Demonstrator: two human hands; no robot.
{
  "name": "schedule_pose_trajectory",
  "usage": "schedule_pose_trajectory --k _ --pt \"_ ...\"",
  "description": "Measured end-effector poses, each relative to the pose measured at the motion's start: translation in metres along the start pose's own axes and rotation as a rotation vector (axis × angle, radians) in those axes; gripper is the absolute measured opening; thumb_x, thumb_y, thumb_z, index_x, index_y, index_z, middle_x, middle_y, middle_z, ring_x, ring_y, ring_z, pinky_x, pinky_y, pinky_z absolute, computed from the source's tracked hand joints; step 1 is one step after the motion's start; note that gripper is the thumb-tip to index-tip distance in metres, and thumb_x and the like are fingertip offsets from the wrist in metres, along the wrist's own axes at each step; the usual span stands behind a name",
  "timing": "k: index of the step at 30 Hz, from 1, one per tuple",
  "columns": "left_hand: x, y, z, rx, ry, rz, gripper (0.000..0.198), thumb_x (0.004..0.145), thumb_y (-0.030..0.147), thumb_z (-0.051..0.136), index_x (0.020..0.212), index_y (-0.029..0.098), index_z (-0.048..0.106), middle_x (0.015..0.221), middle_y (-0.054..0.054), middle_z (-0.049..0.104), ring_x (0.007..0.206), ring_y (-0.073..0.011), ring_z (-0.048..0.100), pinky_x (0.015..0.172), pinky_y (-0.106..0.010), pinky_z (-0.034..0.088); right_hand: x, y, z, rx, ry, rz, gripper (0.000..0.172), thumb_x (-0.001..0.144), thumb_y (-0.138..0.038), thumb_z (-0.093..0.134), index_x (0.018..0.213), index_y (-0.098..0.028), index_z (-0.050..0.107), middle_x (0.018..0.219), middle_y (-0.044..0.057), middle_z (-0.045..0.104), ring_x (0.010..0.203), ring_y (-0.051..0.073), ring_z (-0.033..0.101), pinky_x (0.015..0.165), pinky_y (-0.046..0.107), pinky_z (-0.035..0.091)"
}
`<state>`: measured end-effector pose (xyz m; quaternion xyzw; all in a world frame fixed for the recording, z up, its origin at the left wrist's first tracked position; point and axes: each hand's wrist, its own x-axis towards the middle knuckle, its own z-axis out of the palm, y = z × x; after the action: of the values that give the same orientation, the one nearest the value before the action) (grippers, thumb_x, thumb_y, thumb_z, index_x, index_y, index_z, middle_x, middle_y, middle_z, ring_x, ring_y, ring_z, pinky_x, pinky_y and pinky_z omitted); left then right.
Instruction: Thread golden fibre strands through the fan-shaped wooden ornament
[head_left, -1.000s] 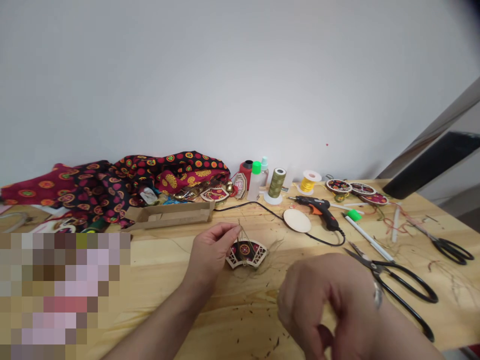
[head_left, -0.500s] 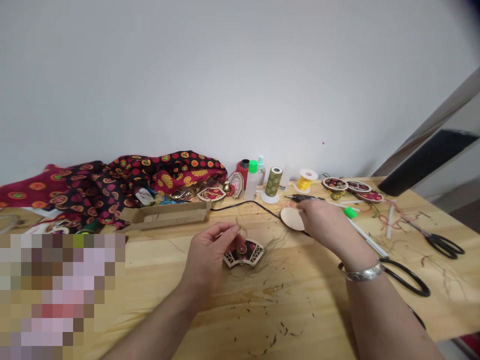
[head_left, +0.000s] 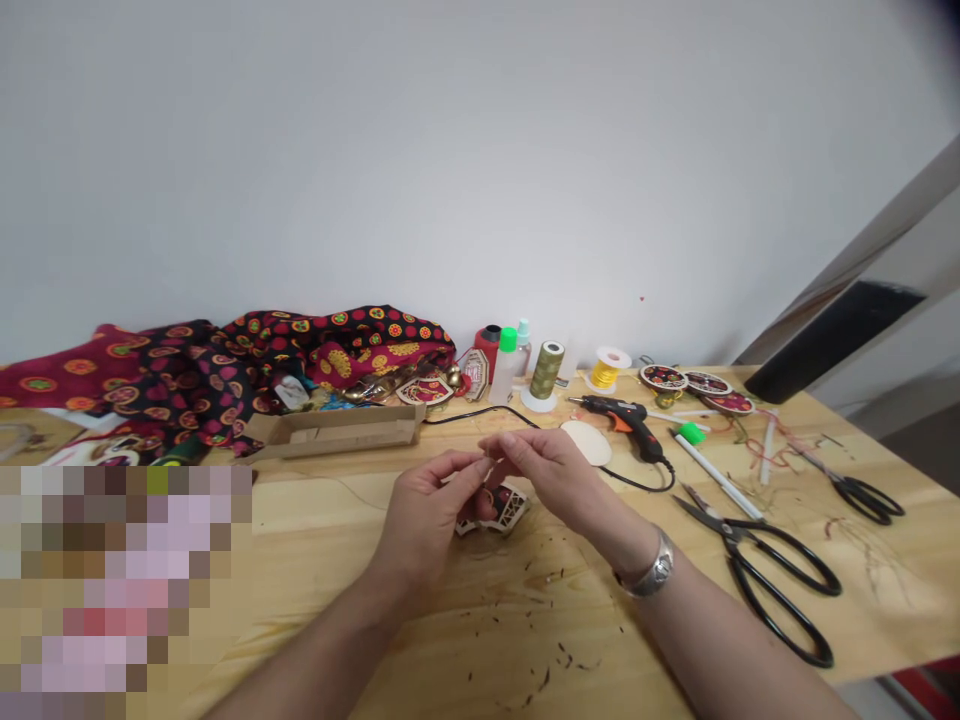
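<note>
A small fan-shaped wooden ornament (head_left: 508, 505) with patterned red and black fabric lies on the wooden table (head_left: 360, 560), partly hidden by my fingers. My left hand (head_left: 427, 515) pinches a thin thread just above the ornament. My right hand (head_left: 544, 470) meets it fingertip to fingertip and pinches the same thread. A silver bracelet (head_left: 651, 572) sits on my right wrist.
A black glue gun (head_left: 626, 419) with its cord, a wooden oval (head_left: 590, 441), thread spools (head_left: 547, 371), small bottles (head_left: 508, 362) and finished ornaments (head_left: 686, 381) lie behind. Large black scissors (head_left: 765, 575) and a second pair (head_left: 855, 490) are right. Patterned cloth (head_left: 225, 370) and a cardboard box (head_left: 337, 430) are left.
My right hand came up from the near edge, reached out to the wooden oval by the glue gun, then came back to meet my left hand over the ornament.
</note>
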<state>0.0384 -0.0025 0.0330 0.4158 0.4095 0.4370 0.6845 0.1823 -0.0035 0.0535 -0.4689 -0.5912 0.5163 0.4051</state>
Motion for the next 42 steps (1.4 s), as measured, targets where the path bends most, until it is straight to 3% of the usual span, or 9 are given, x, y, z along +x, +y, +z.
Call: schedule_pose_trajectory --k 4,7,15,23,33,42 --pt "0.000 -0.001 -0.001 0.002 -0.010 -0.005 0.017 0.069 0.029 0.065 0.074 0.013 0.066 0.055 0.000 0.061 0.046 -0.0072 0.048 0.048 -0.019 0.039 -0.003 0.005 0.000 0.107 0.017 0.039 0.034 0.081 -0.040 0.048 0.070 -0.011 0.064 0.057 0.000 0.056 0.050 0.008 0.048 0.050 0.021 0.039" --pt "0.001 -0.002 -0.001 0.017 0.002 -0.012 0.017 0.070 0.028 0.064 0.076 0.013 0.066 0.046 0.002 0.056 0.043 -0.0071 0.047 0.048 -0.018 0.038 -0.002 0.011 0.003 0.110 0.080 0.057 0.024 0.074 -0.034 0.059 0.074 -0.012 0.068 0.055 -0.002 0.056 0.048 0.006 0.043 0.047 0.019 0.036" --pt "0.001 -0.001 0.001 -0.048 -0.024 -0.022 0.017 0.069 0.029 0.064 0.075 0.013 0.067 0.044 0.003 0.054 0.043 -0.0084 0.047 0.050 -0.021 0.041 0.001 0.016 0.005 0.107 0.193 0.050 0.017 0.066 -0.030 0.066 0.071 -0.014 0.071 0.060 0.000 0.063 0.050 0.008 0.046 0.051 0.022 0.042" --pt "0.000 -0.003 0.000 -0.078 -0.025 -0.039 0.020 0.069 0.029 0.063 0.081 0.014 0.068 0.047 0.003 0.054 0.045 -0.0089 0.048 0.050 -0.021 0.041 0.003 0.021 0.005 0.041 0.290 -0.049 0.013 0.064 -0.029 0.067 0.067 -0.016 0.069 0.071 0.003 0.068 0.064 0.014 0.057 0.062 0.026 0.047" --pt "0.001 -0.003 0.001 0.072 0.001 -0.060 0.027 0.069 0.036 0.062 0.083 0.014 0.068 0.046 0.001 0.057 0.043 -0.0088 0.048 0.042 -0.018 0.029 0.002 0.016 0.001 -0.003 0.297 -0.033 0.010 0.067 -0.024 0.063 0.064 -0.015 0.065 0.062 0.000 0.062 0.058 0.011 0.052 0.060 0.023 0.044" --pt "0.001 -0.002 0.000 0.110 0.035 -0.024 0.026 0.069 0.037 0.062 0.076 0.013 0.068 0.045 0.000 0.057 0.042 -0.0089 0.047 0.042 -0.019 0.032 0.002 0.017 0.001 -0.006 0.274 -0.027 0.013 0.068 -0.027 0.062 0.062 -0.015 0.065 0.063 0.000 0.060 0.059 0.011 0.050 0.058 0.023 0.042"
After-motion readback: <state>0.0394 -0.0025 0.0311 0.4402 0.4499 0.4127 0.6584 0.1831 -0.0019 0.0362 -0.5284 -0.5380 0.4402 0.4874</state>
